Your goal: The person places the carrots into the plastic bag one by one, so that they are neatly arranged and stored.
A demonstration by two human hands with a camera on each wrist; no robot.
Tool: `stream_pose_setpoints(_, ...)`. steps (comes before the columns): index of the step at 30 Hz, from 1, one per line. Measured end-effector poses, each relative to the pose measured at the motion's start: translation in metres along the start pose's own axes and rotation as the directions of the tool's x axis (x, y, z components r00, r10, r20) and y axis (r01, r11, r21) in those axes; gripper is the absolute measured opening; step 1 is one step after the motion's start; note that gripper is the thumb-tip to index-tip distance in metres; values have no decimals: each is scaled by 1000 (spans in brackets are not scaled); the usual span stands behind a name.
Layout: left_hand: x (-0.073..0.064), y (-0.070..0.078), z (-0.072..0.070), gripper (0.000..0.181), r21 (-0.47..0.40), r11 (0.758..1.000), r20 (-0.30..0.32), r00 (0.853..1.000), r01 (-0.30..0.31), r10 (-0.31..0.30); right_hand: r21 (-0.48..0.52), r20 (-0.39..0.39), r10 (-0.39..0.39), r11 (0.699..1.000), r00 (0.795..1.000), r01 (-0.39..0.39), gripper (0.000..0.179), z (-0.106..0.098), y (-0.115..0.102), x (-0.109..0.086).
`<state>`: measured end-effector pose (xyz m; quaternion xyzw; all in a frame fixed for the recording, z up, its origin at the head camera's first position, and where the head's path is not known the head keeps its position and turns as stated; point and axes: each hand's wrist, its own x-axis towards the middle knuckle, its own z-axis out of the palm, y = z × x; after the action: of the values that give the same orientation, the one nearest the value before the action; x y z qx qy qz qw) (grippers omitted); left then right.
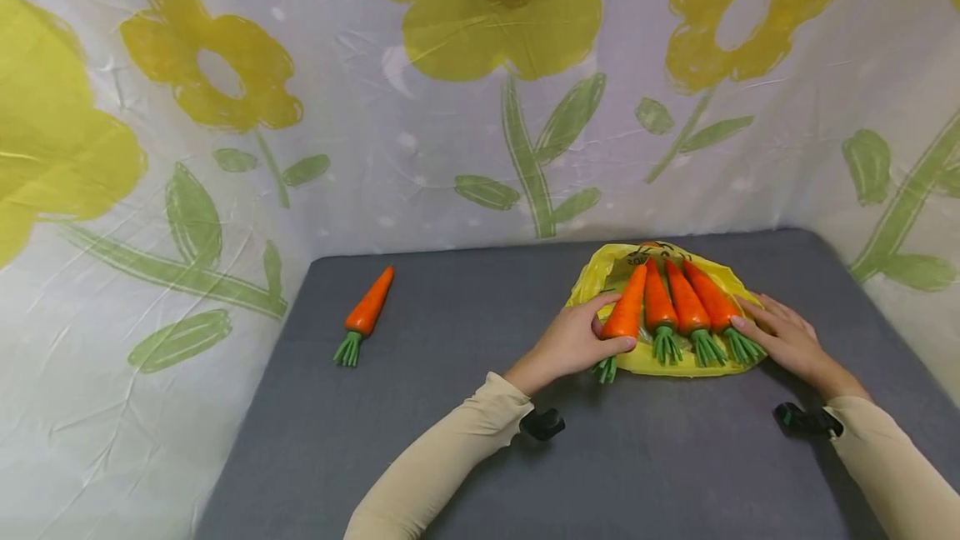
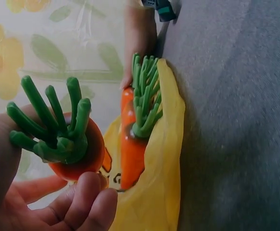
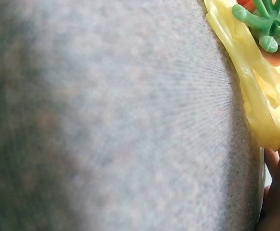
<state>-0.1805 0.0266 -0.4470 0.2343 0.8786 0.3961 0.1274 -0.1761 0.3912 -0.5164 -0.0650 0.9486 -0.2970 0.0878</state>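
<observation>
My left hand (image 1: 573,340) grips a glossy toy carrot (image 1: 626,307) by its thick end, thumb on one side and fingers on the other. Its green stalks (image 2: 62,130) face the left wrist camera. Three more carrots (image 1: 687,300) lie side by side on a yellow plastic bag (image 1: 675,365), tips toward the back, stalks toward me. At the bag's right edge, my right hand (image 1: 787,340) rests with fairly straight fingers, the thumb by the rightmost carrot (image 1: 716,298). The right wrist view catches only part of that hand, beside the bag's crumpled edge (image 3: 255,96).
Another carrot (image 1: 367,307) lies alone at the left of the dark grey table (image 1: 465,315). A pale cloth with yellow flowers (image 1: 375,148) hangs behind the table and along both sides. Black straps (image 1: 542,423) circle the wrists.
</observation>
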Motion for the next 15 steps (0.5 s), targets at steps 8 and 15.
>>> stream_pose_setpoints(8, 11, 15, 13, 69, -38, 998, -5, 999, 41, -41, 1, -3, -2, 1000, 1000, 2, 69, -1, 0, -2)
stream_pose_setpoints(15, 20, 25, 19, 69, 5, 999, -28, 999, 32, -32, 22, 7, -3, 1000, 1000, 3, 69, -1, -2, -2)
